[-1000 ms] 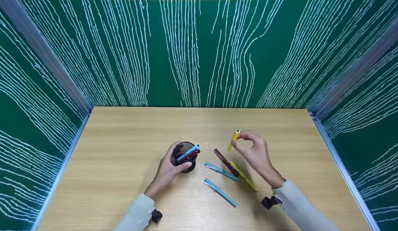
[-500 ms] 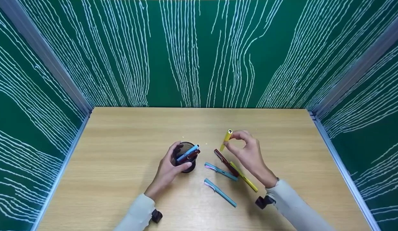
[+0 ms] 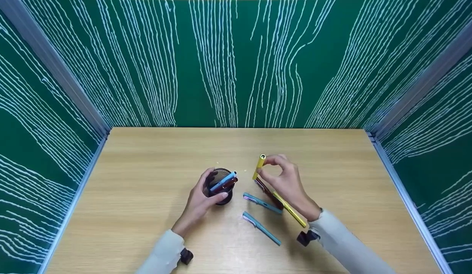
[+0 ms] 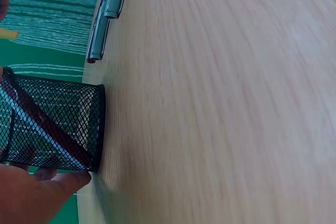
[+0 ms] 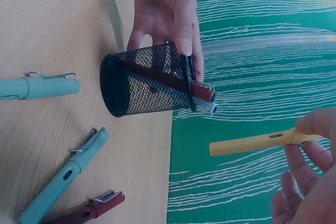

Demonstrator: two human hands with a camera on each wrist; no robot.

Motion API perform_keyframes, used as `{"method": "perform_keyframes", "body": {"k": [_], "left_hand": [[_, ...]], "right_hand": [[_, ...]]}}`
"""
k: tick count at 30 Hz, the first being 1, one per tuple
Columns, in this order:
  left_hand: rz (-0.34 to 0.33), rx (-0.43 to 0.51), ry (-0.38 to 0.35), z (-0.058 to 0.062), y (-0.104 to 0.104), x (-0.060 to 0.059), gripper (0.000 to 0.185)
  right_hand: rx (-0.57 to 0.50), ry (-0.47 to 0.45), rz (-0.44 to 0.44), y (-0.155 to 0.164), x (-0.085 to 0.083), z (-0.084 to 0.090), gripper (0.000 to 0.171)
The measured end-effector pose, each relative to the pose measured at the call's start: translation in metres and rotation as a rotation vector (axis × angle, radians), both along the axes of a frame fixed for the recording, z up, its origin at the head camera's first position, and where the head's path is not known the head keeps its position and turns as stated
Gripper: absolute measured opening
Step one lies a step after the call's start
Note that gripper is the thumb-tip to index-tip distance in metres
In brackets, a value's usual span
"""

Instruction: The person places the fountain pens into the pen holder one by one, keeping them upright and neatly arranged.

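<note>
The yellow pen point(image 3: 259, 166) is hanging in the air above the bench point(image 3: 144, 160), pinched near its lower end by the thumb and fingertips of the right hand point(image 3: 283, 182), with its capped end pointing up and tilting toward the black mesh pen cup point(image 3: 221, 186). The left hand point(image 3: 199, 199) is wrapping its thumb and fingers round that cup, steadying it upright; a light-blue pen point(image 3: 223, 180) and a maroon pen point(image 3: 225, 185) are already leaning out of its rim. So the step in hand looks like carrying one more pen over to the cup. The next move, by my reading, is calling for the pen to line up over the opening and slip in beside the two leaning ones without catching them. Lying on the bench just beside the right wrist are two teal pens point(image 3: 261, 203), another yellow pen point(image 3: 291, 210) and a maroon one point(image 3: 267, 192).
</note>
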State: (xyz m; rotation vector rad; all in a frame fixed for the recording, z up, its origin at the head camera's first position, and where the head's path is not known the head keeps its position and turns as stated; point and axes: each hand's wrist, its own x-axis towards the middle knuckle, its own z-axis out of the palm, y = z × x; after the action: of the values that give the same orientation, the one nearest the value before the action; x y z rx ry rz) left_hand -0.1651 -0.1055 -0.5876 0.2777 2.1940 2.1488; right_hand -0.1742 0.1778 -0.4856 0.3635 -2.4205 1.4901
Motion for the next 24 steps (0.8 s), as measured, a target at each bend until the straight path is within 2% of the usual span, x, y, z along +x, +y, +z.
{"method": "perform_keyframes", "body": {"k": [13,24], "left_hand": [[0.009,-0.042,-0.004,-0.002,0.001,-0.001,0.096],[0.012,-0.057,0.025,-0.001,0.001,-0.002,0.090]], "right_hand": [[-0.006,0.019,0.037,-0.013,-0.003,0.003,0.020],[-0.032,0.046,0.077,-0.027,-0.004,-0.001,0.017]]}}
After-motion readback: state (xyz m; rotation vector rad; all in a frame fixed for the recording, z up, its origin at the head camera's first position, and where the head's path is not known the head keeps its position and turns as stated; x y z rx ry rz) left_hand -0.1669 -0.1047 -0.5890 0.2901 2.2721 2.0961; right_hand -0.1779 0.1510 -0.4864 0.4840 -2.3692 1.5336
